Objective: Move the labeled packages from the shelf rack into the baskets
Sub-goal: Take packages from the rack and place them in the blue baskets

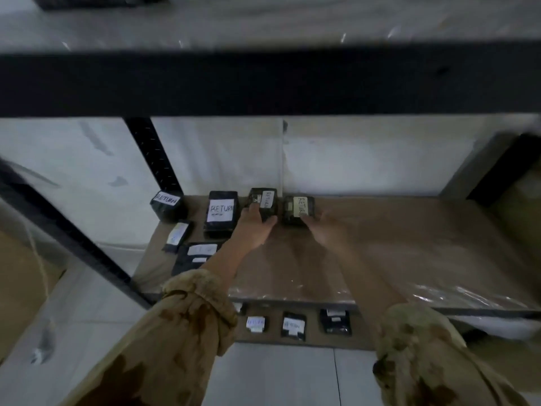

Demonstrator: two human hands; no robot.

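Note:
Several black wrapped packages with white RETURN labels lie at the back left of the middle shelf [395, 244]. My left hand [254, 228] grips one small package [265, 200], fingers on its left side and thumb at its near right corner. My right hand [322, 231], blurred by motion, reaches the neighbouring package [297, 210] with its fingertips at the near right edge; no closed grasp shows. To the left lie a larger labeled package [221, 213], a small one by the post [167, 204], a slim one [177, 235] and a flat one [195, 256]. No basket is in view.
A black shelf beam [263, 83] crosses the view above my hands. A black upright post [152, 153] stands at the back left, and a diagonal rail [73, 241] runs at the left. Three more labeled packages [293, 325] lie on the lower shelf.

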